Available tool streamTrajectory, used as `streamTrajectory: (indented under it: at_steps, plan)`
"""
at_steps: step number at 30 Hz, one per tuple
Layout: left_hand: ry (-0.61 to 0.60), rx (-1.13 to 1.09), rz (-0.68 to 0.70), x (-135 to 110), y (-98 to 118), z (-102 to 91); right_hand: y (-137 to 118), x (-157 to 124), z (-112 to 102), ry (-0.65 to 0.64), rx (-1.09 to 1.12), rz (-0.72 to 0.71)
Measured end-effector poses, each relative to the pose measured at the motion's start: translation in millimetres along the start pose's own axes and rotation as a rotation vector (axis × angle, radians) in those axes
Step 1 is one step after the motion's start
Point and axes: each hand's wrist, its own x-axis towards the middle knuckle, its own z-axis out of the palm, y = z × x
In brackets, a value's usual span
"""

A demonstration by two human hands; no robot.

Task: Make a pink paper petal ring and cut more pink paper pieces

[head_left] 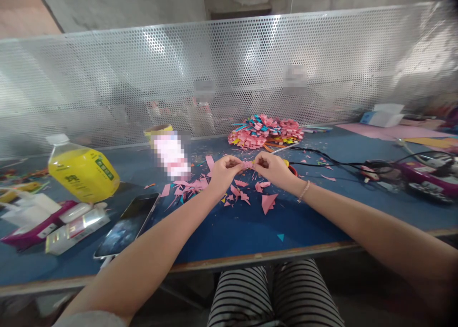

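Observation:
Between my two hands is a small piece of pink paper [246, 165], pinched at both ends above the blue table. My left hand [227, 172] is closed, thumb and fingertips pressed on the paper's left end. From the other side my right hand [274, 168] is closed on its right end. Part of the paper is hidden by the fingers. Pink paper scraps [193, 188] lie left of my left hand, and a larger folded pink piece [269, 203] rests below my right hand. Behind the hands sits a pile of pink, blue and orange paper flowers [259, 132].
A yellow drink bottle [84, 169], a phone [127, 224] and a tissue pack [39, 224] are at the left. Black cables [329, 161] run right toward a purple pack [425, 177]. A perforated metal screen [229, 69] borders the back of the table [229, 243].

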Motion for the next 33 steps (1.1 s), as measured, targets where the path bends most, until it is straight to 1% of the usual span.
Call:
streamTrajectory:
  at_steps: [6, 12, 17, 23, 28, 33]
  plan:
    - [-0.002, -0.022, -0.005, -0.7, 0.8, 0.4, 2.4, 1.0, -0.1, 0.020, -0.012, 0.012]
    - [0.006, -0.010, -0.010, 0.1, 0.2, 0.0, 2.7, 1.3, -0.2, 0.008, -0.007, 0.011]
    - [-0.016, -0.023, 0.000, 0.3, -1.0, -0.6, 2.9, 1.2, -0.1, -0.002, 0.005, 0.018]
    - [-0.042, -0.053, 0.017, 0.2, -2.2, -0.6, 9.6, 2.9, 1.5, -0.012, 0.055, 0.040]
    - [-0.034, -0.050, 0.028, -0.8, -0.1, 0.2, 14.1, 4.6, 2.2, -0.028, 0.117, 0.072]
    - [-0.031, -0.032, 0.032, 0.2, -1.3, -0.3, 13.5, 4.3, 1.8, -0.040, 0.127, 0.093]
